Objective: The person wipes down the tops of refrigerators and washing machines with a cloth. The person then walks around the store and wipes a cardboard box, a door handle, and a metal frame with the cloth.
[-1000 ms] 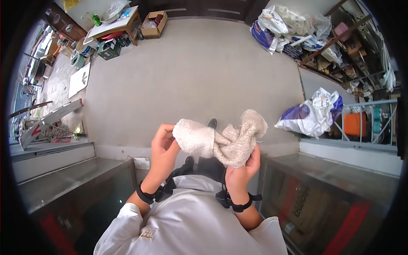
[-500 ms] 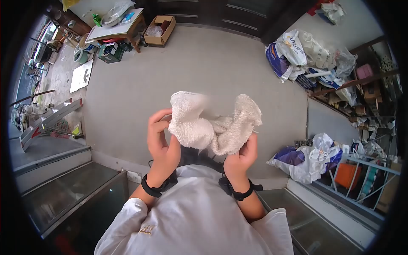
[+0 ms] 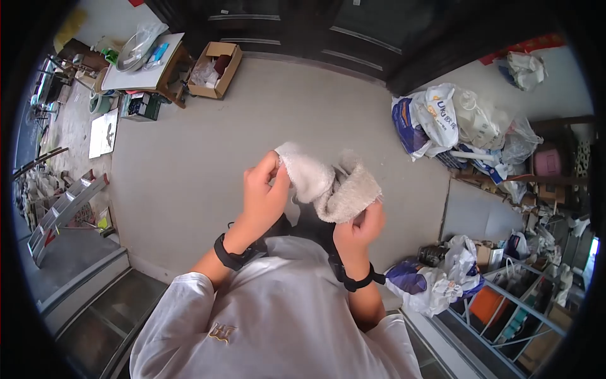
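Observation:
A crumpled off-white terry cloth (image 3: 344,196) hangs in the air in front of my body, bunched and twisted in its middle. My left hand (image 3: 264,192) pinches its upper left edge between thumb and fingers. Lower down on the other side, my right hand (image 3: 360,228) is closed on the cloth's right end, with the fingertips partly hidden behind the fabric. The far upper edge of the cloth looks blurred. Each wrist wears a black strap.
Grey floor (image 3: 252,107) spreads beyond my hands. At the back left are a small table (image 3: 136,77) and an open cardboard box (image 3: 218,88). Plastic bags (image 3: 435,120) pile up at the right, with another bag (image 3: 435,284) nearer. A ladder (image 3: 66,218) leans at the left.
My left hand has gone from spread fingers beside the cloth to a pinch on its edge. The cloth's left part is drawn narrower, and the view has shifted slightly.

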`<control>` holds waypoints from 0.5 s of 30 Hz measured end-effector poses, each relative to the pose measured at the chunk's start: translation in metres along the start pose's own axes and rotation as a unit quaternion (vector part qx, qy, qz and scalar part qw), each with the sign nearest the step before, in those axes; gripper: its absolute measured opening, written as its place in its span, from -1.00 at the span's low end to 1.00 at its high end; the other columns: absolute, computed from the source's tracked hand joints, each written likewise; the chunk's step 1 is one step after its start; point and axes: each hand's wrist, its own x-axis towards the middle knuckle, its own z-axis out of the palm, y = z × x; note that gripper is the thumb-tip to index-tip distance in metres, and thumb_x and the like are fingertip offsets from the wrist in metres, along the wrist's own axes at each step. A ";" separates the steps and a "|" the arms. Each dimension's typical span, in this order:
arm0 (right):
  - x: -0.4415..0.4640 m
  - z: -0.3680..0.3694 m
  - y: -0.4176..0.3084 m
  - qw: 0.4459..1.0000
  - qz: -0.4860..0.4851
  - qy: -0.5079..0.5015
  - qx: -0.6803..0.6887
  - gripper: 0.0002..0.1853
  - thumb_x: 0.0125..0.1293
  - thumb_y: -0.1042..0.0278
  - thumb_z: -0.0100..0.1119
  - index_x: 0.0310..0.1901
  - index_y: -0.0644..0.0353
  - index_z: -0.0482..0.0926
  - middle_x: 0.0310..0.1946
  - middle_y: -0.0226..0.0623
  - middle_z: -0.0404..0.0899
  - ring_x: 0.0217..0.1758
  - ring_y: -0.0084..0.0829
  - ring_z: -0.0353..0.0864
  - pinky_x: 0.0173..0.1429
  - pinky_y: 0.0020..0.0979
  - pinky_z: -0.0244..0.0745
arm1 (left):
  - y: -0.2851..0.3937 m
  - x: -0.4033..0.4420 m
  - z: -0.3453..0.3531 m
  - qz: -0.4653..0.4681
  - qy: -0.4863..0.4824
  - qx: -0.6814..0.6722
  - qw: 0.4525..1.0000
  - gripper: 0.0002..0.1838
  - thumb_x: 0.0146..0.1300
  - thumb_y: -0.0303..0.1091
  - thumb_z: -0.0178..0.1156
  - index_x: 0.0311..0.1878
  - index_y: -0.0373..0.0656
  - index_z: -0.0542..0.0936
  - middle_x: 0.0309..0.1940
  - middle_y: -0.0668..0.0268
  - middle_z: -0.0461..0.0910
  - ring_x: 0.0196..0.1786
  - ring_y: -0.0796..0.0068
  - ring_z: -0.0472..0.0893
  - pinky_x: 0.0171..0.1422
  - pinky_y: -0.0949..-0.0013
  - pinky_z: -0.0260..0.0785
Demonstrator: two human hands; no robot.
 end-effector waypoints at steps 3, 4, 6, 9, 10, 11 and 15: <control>0.092 0.009 0.058 0.998 0.056 -0.009 0.021 -0.76 0.47 0.58 0.10 0.12 0.39 0.50 0.00 -0.19 0.67 0.05 -0.46 0.69 0.17 -0.40 0.55 | -0.012 0.099 0.047 0.028 0.018 0.029 0.999 -0.83 0.43 -0.50 0.12 -0.33 -0.32 0.45 -0.56 0.26 0.54 -0.42 0.68 0.48 -0.26 0.48 0.39; 0.126 0.014 0.080 0.994 0.098 -0.012 0.045 -0.77 0.46 0.59 0.09 0.10 0.38 0.51 -0.03 -0.19 0.69 0.03 -0.47 0.70 0.15 -0.41 0.55 | -0.020 0.129 0.063 0.026 0.028 0.045 0.998 -0.84 0.43 -0.50 0.13 -0.32 -0.32 0.47 -0.55 0.25 0.55 -0.41 0.67 0.48 -0.24 0.49 0.39; 0.190 0.027 0.125 0.991 0.113 -0.016 0.074 -0.79 0.46 0.61 0.08 0.07 0.38 0.52 -0.08 -0.19 0.71 0.00 -0.48 0.71 0.11 -0.43 0.56 | -0.033 0.185 0.099 0.023 0.052 0.009 0.998 -0.85 0.43 -0.48 0.15 -0.28 -0.34 0.47 -0.53 0.23 0.55 -0.40 0.64 0.47 -0.24 0.47 0.40; 0.310 0.054 0.199 0.996 0.047 -0.028 0.073 -0.82 0.46 0.59 0.08 0.05 0.37 0.52 -0.11 -0.19 0.73 -0.02 -0.48 0.72 0.08 -0.43 0.56 | -0.058 0.275 0.153 0.004 0.078 -0.008 0.997 -0.86 0.43 -0.46 0.17 -0.23 -0.35 0.49 -0.49 0.18 0.56 -0.38 0.61 0.46 -0.24 0.42 0.40; 0.342 0.063 0.220 0.997 0.044 -0.036 0.058 -0.82 0.47 0.58 0.08 0.05 0.36 0.52 -0.12 -0.19 0.73 -0.02 -0.48 0.73 0.08 -0.43 0.57 | -0.065 0.294 0.166 -0.018 0.081 -0.004 0.997 -0.86 0.44 -0.46 0.17 -0.20 -0.35 0.50 -0.47 0.17 0.56 -0.37 0.60 0.46 -0.25 0.40 0.40; 0.373 0.073 0.238 0.997 0.040 -0.046 0.042 -0.82 0.47 0.57 0.08 0.05 0.36 0.52 -0.13 -0.19 0.73 -0.02 -0.47 0.73 0.08 -0.42 0.57 | -0.066 0.317 0.180 -0.012 0.093 -0.031 0.995 -0.86 0.44 -0.45 0.18 -0.19 -0.35 0.50 -0.46 0.14 0.56 -0.38 0.58 0.47 -0.25 0.39 0.40; 0.500 0.131 0.306 0.995 0.037 -0.047 0.074 -0.82 0.39 0.54 0.08 -0.03 0.38 0.44 -0.28 0.10 0.67 -0.15 0.13 0.70 -0.02 -0.20 0.57 | -0.064 0.451 0.216 0.031 0.117 -0.033 0.992 -0.83 0.42 -0.41 0.20 -0.17 -0.36 0.51 -0.39 0.05 0.56 -0.38 0.37 0.52 -0.22 0.33 0.41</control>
